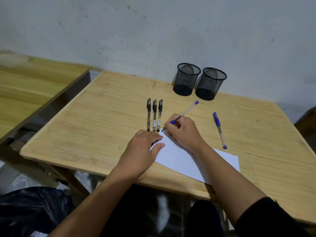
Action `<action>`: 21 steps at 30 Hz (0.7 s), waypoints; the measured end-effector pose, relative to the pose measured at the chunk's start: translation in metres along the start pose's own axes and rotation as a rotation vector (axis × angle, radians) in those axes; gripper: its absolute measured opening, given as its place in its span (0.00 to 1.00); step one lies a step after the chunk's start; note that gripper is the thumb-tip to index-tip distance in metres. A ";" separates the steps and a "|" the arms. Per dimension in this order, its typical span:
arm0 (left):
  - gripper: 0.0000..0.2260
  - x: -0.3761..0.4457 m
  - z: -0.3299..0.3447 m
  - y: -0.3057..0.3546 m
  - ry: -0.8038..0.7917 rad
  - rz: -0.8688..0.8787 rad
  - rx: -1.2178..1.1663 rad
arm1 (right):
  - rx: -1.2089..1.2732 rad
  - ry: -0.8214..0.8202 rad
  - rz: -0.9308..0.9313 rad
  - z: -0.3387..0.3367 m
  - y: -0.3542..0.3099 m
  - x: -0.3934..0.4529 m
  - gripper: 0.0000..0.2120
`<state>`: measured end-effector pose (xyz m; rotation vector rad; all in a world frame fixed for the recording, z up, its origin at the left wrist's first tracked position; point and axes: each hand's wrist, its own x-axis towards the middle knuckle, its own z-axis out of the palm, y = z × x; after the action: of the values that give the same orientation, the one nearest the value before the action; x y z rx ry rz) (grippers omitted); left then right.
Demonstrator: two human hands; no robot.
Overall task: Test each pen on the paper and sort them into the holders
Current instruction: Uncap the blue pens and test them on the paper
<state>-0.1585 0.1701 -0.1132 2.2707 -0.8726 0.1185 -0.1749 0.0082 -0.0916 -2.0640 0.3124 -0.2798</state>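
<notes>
My right hand grips a blue pen in a writing hold, its tip touching the far corner of the white paper. My left hand rests flat on the paper's left edge, fingers straight. Three black pens lie side by side just beyond my left hand. A second blue pen lies on the table to the right. Two black mesh holders stand at the back by the wall, and both look empty.
The wooden table stands against a grey wall. A second wooden surface sits to the left across a gap. A dark bag lies on the floor at the lower left.
</notes>
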 end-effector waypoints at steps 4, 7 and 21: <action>0.13 0.000 0.000 0.001 0.008 0.001 -0.004 | -0.035 0.008 -0.027 0.000 -0.001 0.000 0.06; 0.13 0.000 0.000 0.001 0.004 0.004 -0.004 | -0.026 0.002 -0.036 0.000 0.000 0.001 0.06; 0.13 0.000 -0.002 0.003 0.003 0.013 0.009 | 0.009 0.030 -0.030 0.002 -0.002 -0.001 0.06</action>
<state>-0.1598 0.1698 -0.1105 2.2727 -0.8867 0.1316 -0.1750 0.0114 -0.0907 -2.0584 0.2979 -0.3307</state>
